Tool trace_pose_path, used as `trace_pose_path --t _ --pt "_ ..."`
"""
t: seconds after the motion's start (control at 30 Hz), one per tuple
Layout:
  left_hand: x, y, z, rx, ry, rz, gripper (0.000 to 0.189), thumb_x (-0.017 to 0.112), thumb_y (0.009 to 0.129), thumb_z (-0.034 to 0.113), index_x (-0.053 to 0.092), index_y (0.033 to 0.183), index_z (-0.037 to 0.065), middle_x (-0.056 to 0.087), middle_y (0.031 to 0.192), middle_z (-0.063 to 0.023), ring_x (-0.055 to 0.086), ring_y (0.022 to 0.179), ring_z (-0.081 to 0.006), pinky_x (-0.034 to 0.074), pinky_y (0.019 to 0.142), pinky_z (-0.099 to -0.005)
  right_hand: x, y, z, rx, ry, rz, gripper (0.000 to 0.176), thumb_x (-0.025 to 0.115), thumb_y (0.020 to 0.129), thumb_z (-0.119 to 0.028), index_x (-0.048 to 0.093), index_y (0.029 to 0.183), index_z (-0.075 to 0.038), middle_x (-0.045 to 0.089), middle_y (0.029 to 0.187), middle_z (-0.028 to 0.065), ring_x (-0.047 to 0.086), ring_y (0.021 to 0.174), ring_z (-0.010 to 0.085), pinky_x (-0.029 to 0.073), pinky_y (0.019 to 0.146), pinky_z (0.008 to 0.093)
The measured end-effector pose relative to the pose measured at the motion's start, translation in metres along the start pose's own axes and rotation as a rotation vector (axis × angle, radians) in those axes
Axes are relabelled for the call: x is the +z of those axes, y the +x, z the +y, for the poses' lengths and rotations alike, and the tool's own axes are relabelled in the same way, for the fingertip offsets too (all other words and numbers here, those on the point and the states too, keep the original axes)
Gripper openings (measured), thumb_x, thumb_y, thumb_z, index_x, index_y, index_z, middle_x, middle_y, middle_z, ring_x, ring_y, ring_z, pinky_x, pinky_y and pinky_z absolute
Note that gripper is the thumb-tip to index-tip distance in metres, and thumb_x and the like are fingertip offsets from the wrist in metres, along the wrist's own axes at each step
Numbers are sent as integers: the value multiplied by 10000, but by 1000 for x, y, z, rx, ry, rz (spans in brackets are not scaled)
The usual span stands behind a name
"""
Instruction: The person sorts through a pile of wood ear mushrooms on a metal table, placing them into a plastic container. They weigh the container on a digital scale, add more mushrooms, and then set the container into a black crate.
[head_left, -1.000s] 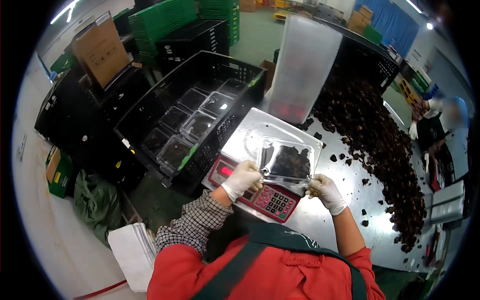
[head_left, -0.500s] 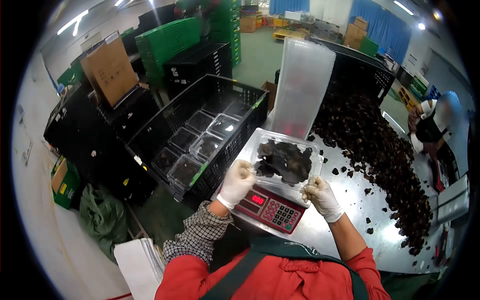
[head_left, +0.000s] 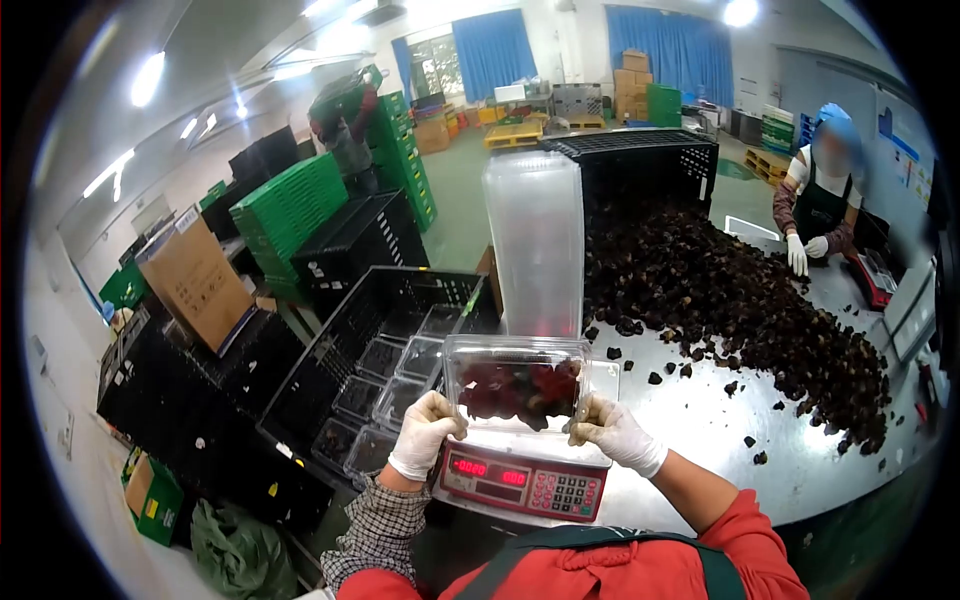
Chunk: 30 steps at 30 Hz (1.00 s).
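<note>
In both gloved hands I hold a clear plastic box (head_left: pixel 515 345) above the scale, tilted up so its contents face me. Dark ruffled pieces (head_left: pixel 520 390), like wood ear mushrooms, lie inside it. My left hand (head_left: pixel 424 436) pinches the box's lower left corner. Gripping the lower right edge, my right hand (head_left: pixel 622 435) has its fingers closed. Below stands a red digital scale (head_left: pixel 522 482) with lit red digits and a keypad. Part of its pale pan shows beneath the box.
A tall stack of clear trays (head_left: pixel 535 240) stands behind the scale. Dark mushroom pieces (head_left: pixel 720 290) heap across the metal table (head_left: pixel 660 440), spilling from a tipped black crate (head_left: pixel 650 150). At left, a black crate (head_left: pixel 300 385) holds several clear boxes. A co-worker (head_left: pixel 825 190) stands at right.
The box has risen off the scale and tilted upright, still between both hands. The scale's digits have changed. My view has lifted, showing more of the room and the co-worker.
</note>
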<state>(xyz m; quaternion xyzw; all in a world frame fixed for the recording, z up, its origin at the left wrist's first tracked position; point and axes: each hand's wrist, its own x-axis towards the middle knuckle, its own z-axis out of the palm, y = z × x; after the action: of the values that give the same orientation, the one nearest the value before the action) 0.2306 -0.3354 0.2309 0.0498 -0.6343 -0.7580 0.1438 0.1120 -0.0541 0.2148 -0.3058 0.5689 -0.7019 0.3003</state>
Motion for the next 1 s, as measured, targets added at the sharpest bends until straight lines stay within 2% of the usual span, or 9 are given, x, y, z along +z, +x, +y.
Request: trace_pose_path --t 0.13,0.2,0.27,0.4,0.47,0.53,0.77,0.87,1.0 --pt "22 17 29 152 -124 97 131 586 807 -72 552 923 -20 627 777 -104 615 675 -158 530 676 -274 0 20 -8 -109 123 52 90 564 882 -55 480 908 -38 609 914 105 611 774 148 519 714 284" --pt "27 30 25 270 -182 44 387 633 868 74 461 1212 27 599 1096 -91 612 1005 -212 522 855 -353 5 38 -20 -141 126 79 121 576 886 -77 471 921 -28 612 884 117 615 750 166 517 692 290" --pt "47 45 15 180 -385 -83 452 609 887 106 405 1285 34 569 1157 -91 581 1050 -221 510 874 -386 25 60 -28 -147 106 153 137 586 880 -68 460 915 -30 609 859 122 615 713 179 514 664 289" --pt "65 83 4 97 -528 21 321 531 917 120 491 1226 44 567 1152 -99 577 1011 -255 513 831 -430 51 94 -19 -189 57 69 252 578 917 -114 448 1101 -1 595 971 120 615 767 163 520 699 282" --pt "25 122 -2 3 -750 47 226 524 929 193 556 1080 27 618 1022 -134 624 904 -259 537 765 -389 39 84 -27 -116 -84 70 527 565 921 -104 307 1365 17 574 1075 126 610 830 167 523 765 287" --pt "-48 155 -1 -25 -382 366 202 573 918 206 574 1025 34 652 921 -137 661 761 -276 551 605 -347 4 68 -14 -106 -173 204 514 571 920 -124 346 1360 16 580 1072 121 603 815 156 515 767 279" --pt "-229 209 -81 -250 -169 915 313 680 850 218 602 1029 -27 646 851 -122 634 739 -280 541 601 -412 -133 -89 93 468 -452 771 279 572 898 -209 620 1084 -7 632 875 74 600 716 143 491 641 262" --pt "-235 235 -102 -287 4 939 367 660 867 262 593 1065 -40 639 899 -154 632 749 -307 553 627 -433 -125 -136 115 787 -564 674 253 544 907 -232 647 964 -8 656 771 63 614 664 137 490 608 280" --pt "-262 296 -135 -304 177 817 526 569 912 371 536 1148 -97 619 1057 -208 625 924 -323 546 723 -440 -110 -132 142 791 -452 802 269 560 883 -259 659 896 -9 666 699 94 639 653 169 499 616 308"
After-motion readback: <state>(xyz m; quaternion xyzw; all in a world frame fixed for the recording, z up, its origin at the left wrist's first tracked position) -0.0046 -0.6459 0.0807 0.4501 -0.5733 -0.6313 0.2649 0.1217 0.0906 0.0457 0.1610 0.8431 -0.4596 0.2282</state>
